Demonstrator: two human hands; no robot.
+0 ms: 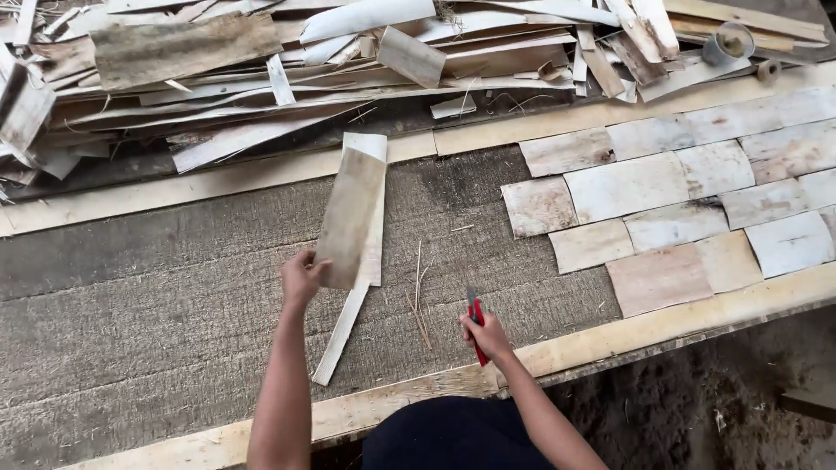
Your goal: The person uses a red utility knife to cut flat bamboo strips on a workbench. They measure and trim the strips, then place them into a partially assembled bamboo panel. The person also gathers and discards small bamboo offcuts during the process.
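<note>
- Veneer strip (350, 218) is pinched at its near end by the left hand (302, 277), long axis toward 12 o'clock, raised over the work mat (157, 305).
- Right hand (489, 335), at 3 o'clock from it, fingers wrapped around a red-handled knife (476, 324), well apart.

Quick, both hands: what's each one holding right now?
Left hand: closed on the lower end of a veneer piece, lifted off the work surface.
Right hand: closed around a red-handled utility knife.
</note>
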